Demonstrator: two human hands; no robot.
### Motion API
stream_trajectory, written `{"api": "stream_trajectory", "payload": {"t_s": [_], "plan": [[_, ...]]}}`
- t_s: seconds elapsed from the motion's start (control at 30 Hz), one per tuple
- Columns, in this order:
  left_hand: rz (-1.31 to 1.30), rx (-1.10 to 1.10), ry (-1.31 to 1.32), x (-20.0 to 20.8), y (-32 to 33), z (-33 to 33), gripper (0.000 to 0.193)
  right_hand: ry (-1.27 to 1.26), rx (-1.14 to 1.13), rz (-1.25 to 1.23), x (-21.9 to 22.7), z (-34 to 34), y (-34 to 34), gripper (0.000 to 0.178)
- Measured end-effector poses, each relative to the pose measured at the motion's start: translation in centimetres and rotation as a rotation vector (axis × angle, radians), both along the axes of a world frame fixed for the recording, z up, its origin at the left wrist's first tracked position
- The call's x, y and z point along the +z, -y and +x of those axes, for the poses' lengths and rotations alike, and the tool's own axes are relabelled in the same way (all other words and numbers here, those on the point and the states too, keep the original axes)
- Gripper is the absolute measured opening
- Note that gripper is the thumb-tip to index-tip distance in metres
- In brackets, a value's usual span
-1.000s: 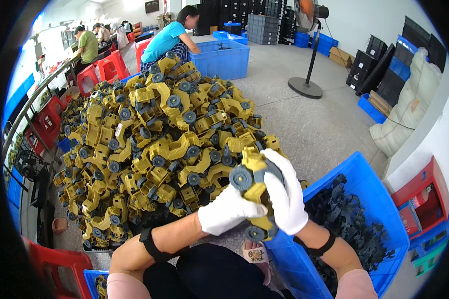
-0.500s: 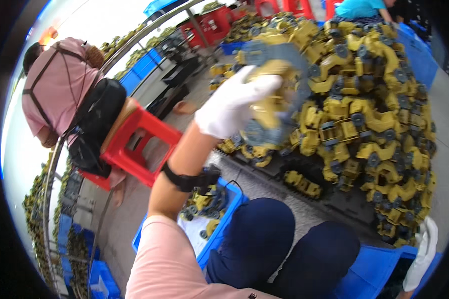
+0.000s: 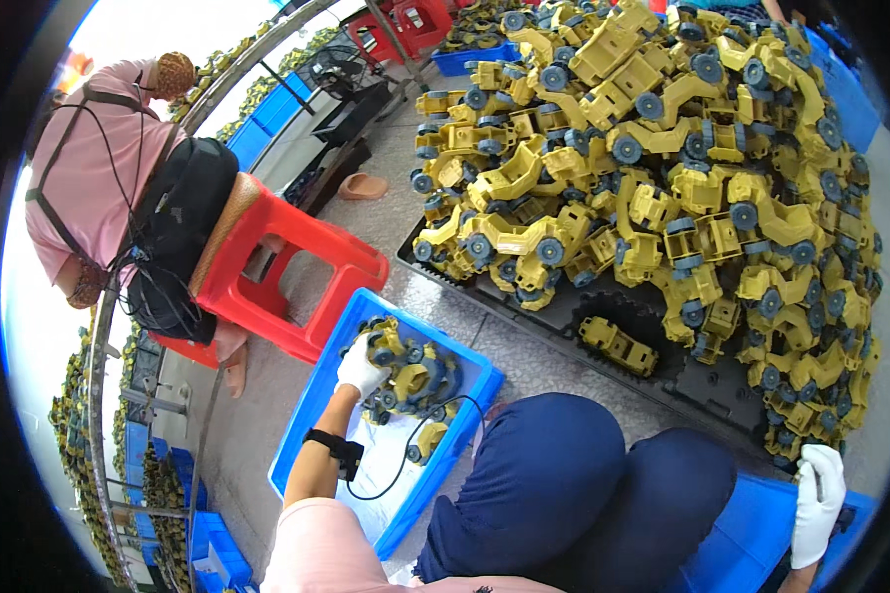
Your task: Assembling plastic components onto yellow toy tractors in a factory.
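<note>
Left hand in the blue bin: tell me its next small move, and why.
Probably ease the left hand straight up, fingers loose: it is down at the crowded yellow-and-grey toy vehicles in the blue bin, so sliding sideways might disturb them.

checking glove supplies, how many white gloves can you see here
2: one on the left hand, at the toy trucks in the blue bin; one on the right hand, by the other bin, lower right. Others could be hidden.

Left arm (image 3: pixel 312 469) extended; gloved left hand (image 3: pixel 363 366) lowered, fingertips hidden; gloved right hand (image 3: pixel 818 506) well apart, fingers loosely bent.
</note>
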State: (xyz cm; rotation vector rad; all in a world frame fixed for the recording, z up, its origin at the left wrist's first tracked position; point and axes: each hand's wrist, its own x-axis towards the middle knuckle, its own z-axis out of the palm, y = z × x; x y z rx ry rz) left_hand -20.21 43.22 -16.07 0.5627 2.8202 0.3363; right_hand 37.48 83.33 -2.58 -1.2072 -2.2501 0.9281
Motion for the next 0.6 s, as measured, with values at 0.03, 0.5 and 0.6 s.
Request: {"api": "stream_trajectory", "payload": {"t_s": [0.03,0.5,0.6], "plan": [[0.043,0.036,-0.151,-1.5,0.1,-0.3,0.065,0.001,0.028,0.062,0.1,-0.2,0.2,0.015],[0.597,-0.721,-0.556,12.6,-26.1,10.5,0.057,-0.068,-0.202,0.034,2.8,2.8,0.1,0.013],[0.728,-1.015,-0.369,15.2,-36.6,16.6,0.053,-0.044,-0.265,0.150,3.0,6.5,1.0,0.014]]}}
